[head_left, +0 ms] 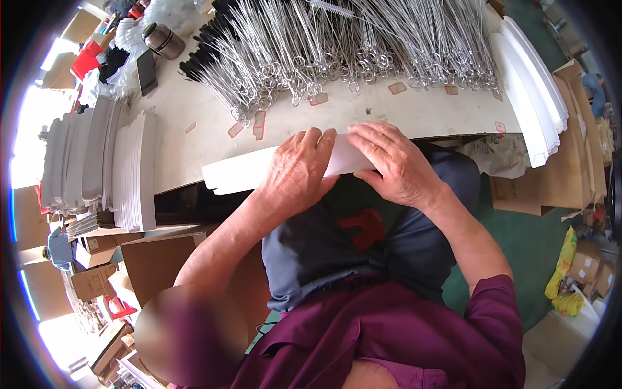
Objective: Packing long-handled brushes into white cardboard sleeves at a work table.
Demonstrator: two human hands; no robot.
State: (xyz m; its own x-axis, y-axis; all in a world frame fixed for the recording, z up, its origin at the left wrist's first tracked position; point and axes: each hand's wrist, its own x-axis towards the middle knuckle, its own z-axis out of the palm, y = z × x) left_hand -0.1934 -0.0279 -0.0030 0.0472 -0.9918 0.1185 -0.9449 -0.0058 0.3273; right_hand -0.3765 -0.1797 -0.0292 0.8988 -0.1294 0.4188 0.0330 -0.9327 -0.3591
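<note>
A long, narrow white paper box (238, 170) lies crosswise at the front edge of the table, over my lap. My left hand (295, 170) is closed over its middle, fingers lying on top and thumb along the near side. Around its right end my right hand (396, 163) is closed, with the fingers on top and the thumb at the near edge. Beyond my hands, a large heap of wire-handled brushes (311, 48) with ring ends covers the far part of the table (175, 133).
Flat white boxes stand stacked at the table's left (133, 172), and another white stack (534, 97) lies at the right edge. A metal flask (163, 41) and a dark phone (147, 72) sit at the far left. Cardboard boxes (518, 194) flank the table.
</note>
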